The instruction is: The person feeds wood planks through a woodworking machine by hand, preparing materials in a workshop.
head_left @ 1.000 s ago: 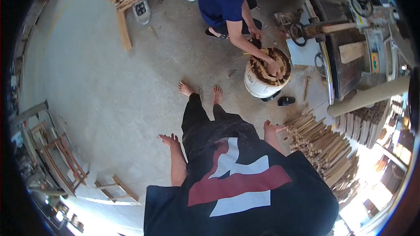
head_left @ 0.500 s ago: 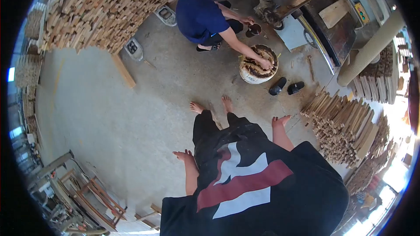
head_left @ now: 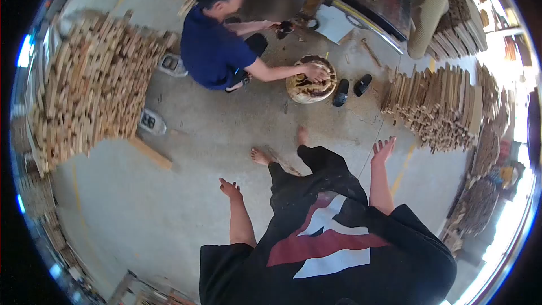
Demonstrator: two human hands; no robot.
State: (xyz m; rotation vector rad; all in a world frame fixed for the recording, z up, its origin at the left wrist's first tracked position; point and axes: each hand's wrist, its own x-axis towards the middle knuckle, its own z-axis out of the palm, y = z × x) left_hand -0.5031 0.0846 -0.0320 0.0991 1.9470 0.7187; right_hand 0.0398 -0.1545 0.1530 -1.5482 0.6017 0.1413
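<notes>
Standing barefoot on the concrete floor (head_left: 186, 152), both hands empty.

The left hand (head_left: 228, 188) hangs loosely open; the right hand (head_left: 383, 151) is spread wide, nearest the wood stack (head_left: 435, 107) at 2 o'clock. At 12 o'clock a crouching person's hand (head_left: 314, 71) rests on a bucket (head_left: 309, 81), sandals (head_left: 351, 88) just beside.

Both arms hang bare from black short sleeves, held slightly away from the torso — the landmark here, with its red-and-white print. The left hand (head_left: 228, 188) sits out to the torso's left, fingers loosely curled, holding nothing. The right hand (head_left: 383, 150) lifts ahead of the torso's right side — palm open, fingers spread, empty.
</notes>
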